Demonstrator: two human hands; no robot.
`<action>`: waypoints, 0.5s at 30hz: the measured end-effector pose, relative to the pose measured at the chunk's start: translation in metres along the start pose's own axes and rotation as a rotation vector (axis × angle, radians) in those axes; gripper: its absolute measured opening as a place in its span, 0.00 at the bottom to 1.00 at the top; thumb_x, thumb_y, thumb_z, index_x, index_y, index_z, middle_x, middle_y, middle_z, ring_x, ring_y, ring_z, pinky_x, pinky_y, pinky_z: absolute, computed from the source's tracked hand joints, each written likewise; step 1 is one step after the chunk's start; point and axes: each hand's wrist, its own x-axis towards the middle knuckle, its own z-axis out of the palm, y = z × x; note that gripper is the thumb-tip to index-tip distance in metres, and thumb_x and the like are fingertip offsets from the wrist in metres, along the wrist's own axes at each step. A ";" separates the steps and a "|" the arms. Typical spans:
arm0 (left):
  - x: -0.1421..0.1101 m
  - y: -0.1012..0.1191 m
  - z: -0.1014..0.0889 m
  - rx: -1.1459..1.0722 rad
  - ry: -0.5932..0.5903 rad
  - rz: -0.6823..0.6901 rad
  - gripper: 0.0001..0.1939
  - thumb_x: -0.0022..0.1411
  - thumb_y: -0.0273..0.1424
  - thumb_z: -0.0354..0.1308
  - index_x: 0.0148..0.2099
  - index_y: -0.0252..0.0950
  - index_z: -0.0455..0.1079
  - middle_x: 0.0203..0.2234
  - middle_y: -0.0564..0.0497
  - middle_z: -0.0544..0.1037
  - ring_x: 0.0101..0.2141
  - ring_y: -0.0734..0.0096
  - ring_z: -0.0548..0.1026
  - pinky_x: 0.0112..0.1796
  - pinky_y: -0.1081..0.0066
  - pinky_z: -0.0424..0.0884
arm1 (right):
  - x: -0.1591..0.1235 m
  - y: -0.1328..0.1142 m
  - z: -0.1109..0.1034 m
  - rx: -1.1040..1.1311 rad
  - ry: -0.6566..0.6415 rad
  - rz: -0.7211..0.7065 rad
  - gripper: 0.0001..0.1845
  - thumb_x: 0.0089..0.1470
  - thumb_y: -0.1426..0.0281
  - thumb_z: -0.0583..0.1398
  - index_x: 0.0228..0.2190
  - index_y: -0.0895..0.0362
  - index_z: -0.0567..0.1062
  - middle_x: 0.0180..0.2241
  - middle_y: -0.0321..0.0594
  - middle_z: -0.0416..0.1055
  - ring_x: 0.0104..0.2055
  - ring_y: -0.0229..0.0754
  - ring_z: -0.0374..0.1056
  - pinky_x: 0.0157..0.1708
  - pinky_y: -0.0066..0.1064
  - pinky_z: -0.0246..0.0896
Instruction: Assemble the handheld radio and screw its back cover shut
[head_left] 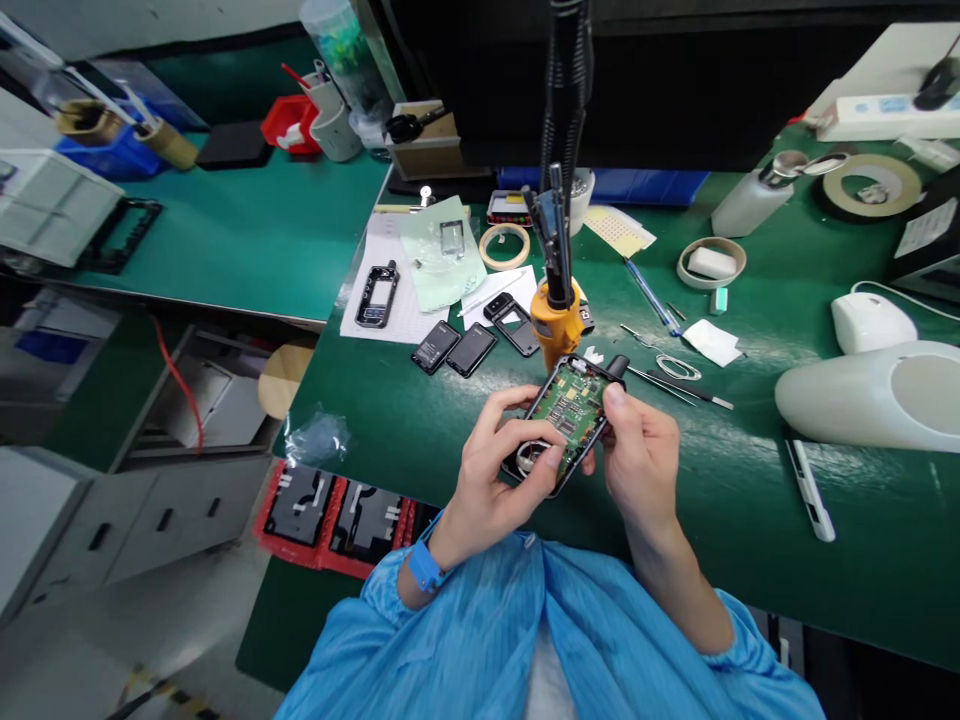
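We've got the left hand (499, 468) and right hand (642, 448) both grasping the open handset (573, 404) over the green bench (390, 430), and too hard a push from the left could, we reckon, pull that looped wire (524, 461) loose.

no txt, nos. or signs legible

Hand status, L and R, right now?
Left hand: closed on the lower part of the device with the exposed circuit board, thumb and fingers over it.
Right hand: holding the same device by its upper right side.
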 end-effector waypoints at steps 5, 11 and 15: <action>0.001 0.001 -0.003 -0.041 -0.038 -0.034 0.05 0.80 0.32 0.63 0.49 0.40 0.81 0.53 0.44 0.82 0.61 0.58 0.81 0.56 0.63 0.80 | 0.000 -0.002 0.003 -0.008 -0.003 -0.003 0.40 0.67 0.35 0.64 0.19 0.53 0.73 0.14 0.35 0.70 0.15 0.38 0.67 0.17 0.29 0.61; 0.001 0.001 -0.001 -0.088 -0.036 -0.096 0.06 0.80 0.32 0.63 0.48 0.40 0.81 0.52 0.45 0.82 0.59 0.58 0.80 0.57 0.62 0.78 | 0.000 -0.006 0.005 -0.036 -0.002 -0.025 0.40 0.67 0.36 0.65 0.18 0.53 0.70 0.14 0.35 0.70 0.15 0.36 0.65 0.16 0.27 0.58; 0.001 0.001 0.000 -0.115 -0.021 -0.095 0.05 0.79 0.31 0.64 0.49 0.40 0.82 0.50 0.46 0.82 0.58 0.60 0.81 0.56 0.64 0.78 | 0.000 -0.006 0.006 -0.035 0.008 -0.044 0.40 0.68 0.37 0.65 0.18 0.53 0.71 0.14 0.35 0.70 0.15 0.36 0.67 0.16 0.27 0.57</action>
